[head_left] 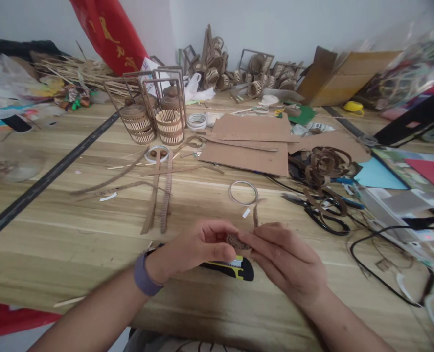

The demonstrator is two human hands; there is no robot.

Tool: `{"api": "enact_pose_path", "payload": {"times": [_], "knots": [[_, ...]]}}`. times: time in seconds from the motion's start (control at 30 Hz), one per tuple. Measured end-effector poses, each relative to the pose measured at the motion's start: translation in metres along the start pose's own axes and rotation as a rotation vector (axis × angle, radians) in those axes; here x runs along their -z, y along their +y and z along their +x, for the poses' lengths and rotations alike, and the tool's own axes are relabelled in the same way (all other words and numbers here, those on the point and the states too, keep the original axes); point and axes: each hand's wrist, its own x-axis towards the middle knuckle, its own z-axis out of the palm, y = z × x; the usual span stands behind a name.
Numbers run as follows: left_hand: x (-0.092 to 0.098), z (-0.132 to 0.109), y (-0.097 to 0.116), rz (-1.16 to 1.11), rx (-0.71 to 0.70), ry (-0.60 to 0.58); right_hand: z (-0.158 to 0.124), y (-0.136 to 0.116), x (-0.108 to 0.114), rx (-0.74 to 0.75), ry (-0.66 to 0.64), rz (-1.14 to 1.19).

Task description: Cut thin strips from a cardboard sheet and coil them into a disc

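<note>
Between my two hands is a small coil of brown corrugated cardboard strip (pixel 236 241), with a loose end standing up past my right fingers. My left hand (pixel 205 244) closes round the coil's left side, thumb in front. Pressed against its right side are the fingertips of my right hand (pixel 288 256), where the strip comes out. Under the hands lies a black and yellow utility knife (pixel 239 269), partly hidden by them. Beyond them sits a silvery tape ring (pixel 243 192), with a small white paper piece (pixel 246 213) beside it.
Cardboard strips (pixel 153 195) lie at left centre. Behind them stand small baskets (pixel 170 128) with tall handles. Flat cardboard sheets (pixel 253 156) are at centre. To the right are scissors (pixel 325 217), a tangle of brown strips (pixel 327 164) and a black cable (pixel 367 266). A cardboard box (pixel 345 78) stands behind.
</note>
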Motion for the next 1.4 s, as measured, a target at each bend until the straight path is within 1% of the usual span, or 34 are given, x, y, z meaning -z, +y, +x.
{"api": "enact_pose_path", "payload": {"times": [0.03, 0.1, 0.17, 0.2, 0.23, 0.3, 0.4, 0.47, 0.57, 0.63, 0.73, 0.83, 0.9, 0.97, 1.03, 1.13, 1.2, 1.27, 1.4], "knots": [[0.001, 0.001, -0.001, 0.005, 0.013, 0.033, 0.0, 0.003, -0.001, 0.02, 0.002, -0.055], [0.004, 0.003, -0.004, 0.04, 0.006, 0.144, 0.001, 0.008, -0.003, 0.091, 0.026, -0.151], [0.005, 0.005, -0.005, 0.094, -0.017, 0.26, 0.004, 0.012, -0.005, 0.202, 0.041, -0.278], [0.005, 0.005, -0.005, 0.115, -0.014, 0.297, 0.006, 0.013, -0.006, 0.266, 0.044, -0.338], [0.004, 0.006, -0.005, 0.119, -0.001, 0.32, 0.008, 0.013, -0.006, 0.326, 0.044, -0.393], [0.002, 0.006, -0.003, 0.058, 0.051, 0.326, 0.011, 0.012, -0.005, 0.407, 0.044, -0.475], [-0.004, 0.007, -0.002, -0.141, 0.117, 0.34, 0.014, 0.009, -0.005, 0.419, 0.032, -0.505], [-0.007, 0.007, -0.002, -0.249, 0.122, 0.384, 0.014, 0.009, -0.006, 0.398, -0.009, -0.491], [-0.011, 0.009, -0.004, -0.308, 0.102, 0.485, 0.012, 0.011, -0.01, 0.37, -0.064, -0.45], [-0.012, 0.01, -0.005, -0.34, 0.095, 0.539, 0.011, 0.013, -0.015, 0.359, -0.064, -0.429], [-0.011, 0.012, -0.004, -0.401, 0.056, 0.593, 0.01, 0.014, -0.021, 0.284, 0.012, -0.351], [-0.009, 0.013, -0.002, -0.425, -0.003, 0.63, 0.011, 0.012, -0.025, 0.15, 0.161, -0.239], [-0.008, 0.013, -0.003, -0.424, -0.016, 0.63, 0.011, 0.012, -0.028, 0.035, 0.235, -0.161], [-0.008, 0.013, -0.005, -0.422, -0.012, 0.615, 0.011, 0.013, -0.031, -0.121, 0.24, -0.032], [-0.009, 0.013, -0.008, -0.422, -0.013, 0.601, 0.011, 0.014, -0.034, -0.281, 0.214, 0.172], [-0.01, 0.014, -0.01, -0.422, -0.018, 0.574, 0.013, 0.014, -0.036, -0.432, 0.193, 0.494], [-0.01, 0.014, -0.011, -0.419, -0.024, 0.542, 0.015, 0.013, -0.034, -0.46, 0.163, 0.569], [-0.009, 0.014, -0.011, -0.405, -0.031, 0.507, 0.017, 0.012, -0.03, -0.455, 0.132, 0.558], [-0.006, 0.014, -0.013, -0.33, -0.029, 0.438, 0.018, 0.011, -0.025, -0.438, 0.124, 0.53]]}}
